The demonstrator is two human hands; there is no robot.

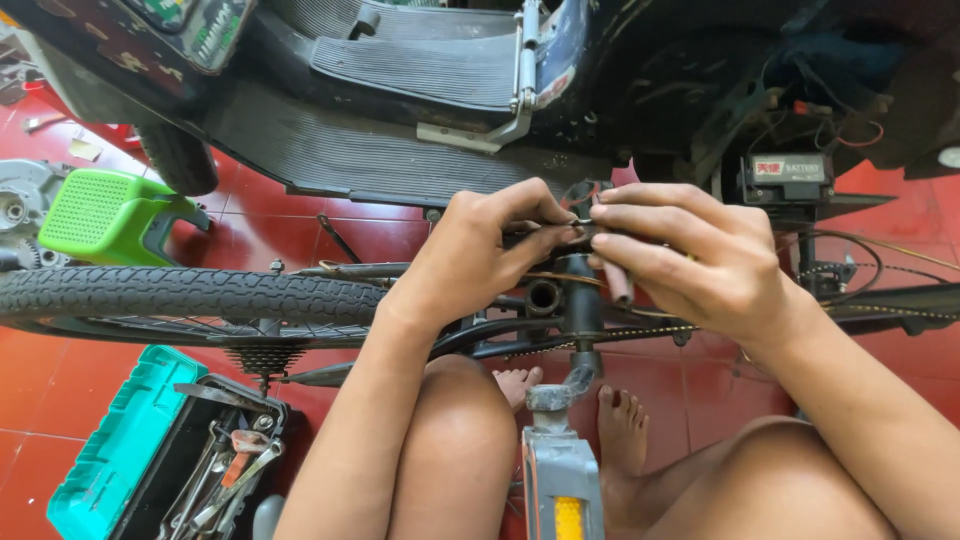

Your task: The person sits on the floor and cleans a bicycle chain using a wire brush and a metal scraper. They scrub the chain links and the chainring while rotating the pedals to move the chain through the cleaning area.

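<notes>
— What are your hands doing?

— My left hand (480, 250) and my right hand (690, 255) are curled almost shut. Their fingertips pinch a small dark part (578, 232) at the bike frame (585, 300), just above the pedal (560, 480).

— Is there room to move?

— Not much. The tyre (180, 293) edge is by my left wrist, and the scooter floor (400, 150) hangs close above.

— Any boxes or labels?

— A black battery (790, 178) with a red and white label, up right. A teal toolbox (130, 440) lies open, low left.

Rubber tyre (180, 292) matt, treaded; floor tiles (40, 390) glossy red; stool (100, 212) plastic.
</notes>
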